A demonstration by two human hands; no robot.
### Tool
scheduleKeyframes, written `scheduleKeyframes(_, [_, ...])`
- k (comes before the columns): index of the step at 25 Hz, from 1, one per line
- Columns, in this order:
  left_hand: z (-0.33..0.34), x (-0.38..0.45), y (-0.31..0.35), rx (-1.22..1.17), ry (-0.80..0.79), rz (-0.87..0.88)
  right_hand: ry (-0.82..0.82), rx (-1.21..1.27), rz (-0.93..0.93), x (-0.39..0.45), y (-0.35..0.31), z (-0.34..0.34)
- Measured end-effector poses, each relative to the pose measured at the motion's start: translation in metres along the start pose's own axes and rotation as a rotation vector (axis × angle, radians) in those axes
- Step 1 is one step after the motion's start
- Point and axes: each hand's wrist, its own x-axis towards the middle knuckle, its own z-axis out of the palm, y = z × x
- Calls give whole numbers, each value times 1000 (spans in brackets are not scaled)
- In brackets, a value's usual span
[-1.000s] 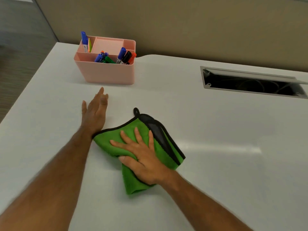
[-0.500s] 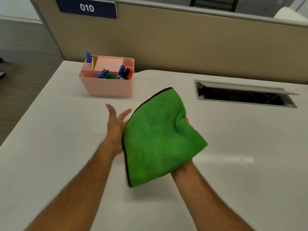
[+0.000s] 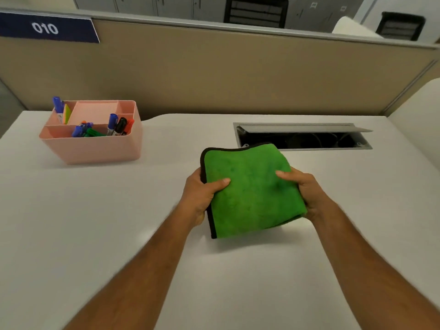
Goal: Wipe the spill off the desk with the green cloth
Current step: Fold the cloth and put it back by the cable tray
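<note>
Green and folded, the cloth (image 3: 252, 191) is held up off the white desk (image 3: 119, 234) between both hands, its shadow lying on the desk just below it. The left hand (image 3: 201, 196) grips the left edge along the black trim, thumb pressed on the top face and fingers hidden underneath. The right hand (image 3: 307, 194) grips the right edge the same way, thumb on top, fingers tucked under. Both hands are closed on the cloth, and it sags slightly between them.

The cloth's long side runs away from the person, from the near corner by the left wrist up toward the open cable slot (image 3: 302, 136) set into the desk beyond it. It tilts a little, with the far edge higher than the near one. Neither hand is clearly nearer to the desk; they sit level, one on each side.

No spill shows on the desk anywhere in view; the surface looks evenly pale, so I cannot tell where the wet patch lies or whether it is already gone. A pink organiser (image 3: 95, 146) with markers stands well apart to the far left. Judging by the two-handed hold, the step in hand looks like refolding or turning the cloth, either for another pass or to put it down.
</note>
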Motion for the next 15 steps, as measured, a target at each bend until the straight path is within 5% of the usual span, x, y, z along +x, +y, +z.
scheduleKeyframes(5, [70, 39, -11, 108, -26, 5, 227, -407, 79, 33, -36, -67])
scheduleKeyframes(15, [156, 102, -40, 230, -61, -90, 467, -621, 120, 69, -50, -154])
